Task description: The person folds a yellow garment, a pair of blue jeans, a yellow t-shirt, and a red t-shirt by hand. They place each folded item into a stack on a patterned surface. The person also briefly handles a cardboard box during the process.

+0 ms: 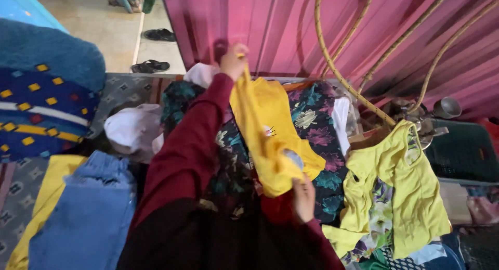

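My left hand (233, 61) is raised and stretched forward, pinching the top edge of a mustard-yellow garment (267, 132). My right hand (303, 198) grips the lower end of the same garment close to my body. The cloth hangs stretched between both hands above a dark floral fabric (317, 129). Both my arms wear dark red sleeves.
A pale yellow sleeveless top (410, 192) lies at the right over flowered cloth. Folded blue jeans (88, 213) rest at the lower left on a yellow cloth. A white cloth (132, 127) and a blue patterned blanket (41, 108) sit at the left. A pink curtain (291, 25) and cane hoops (338, 67) stand behind; sandals (150, 66) lie on the floor.
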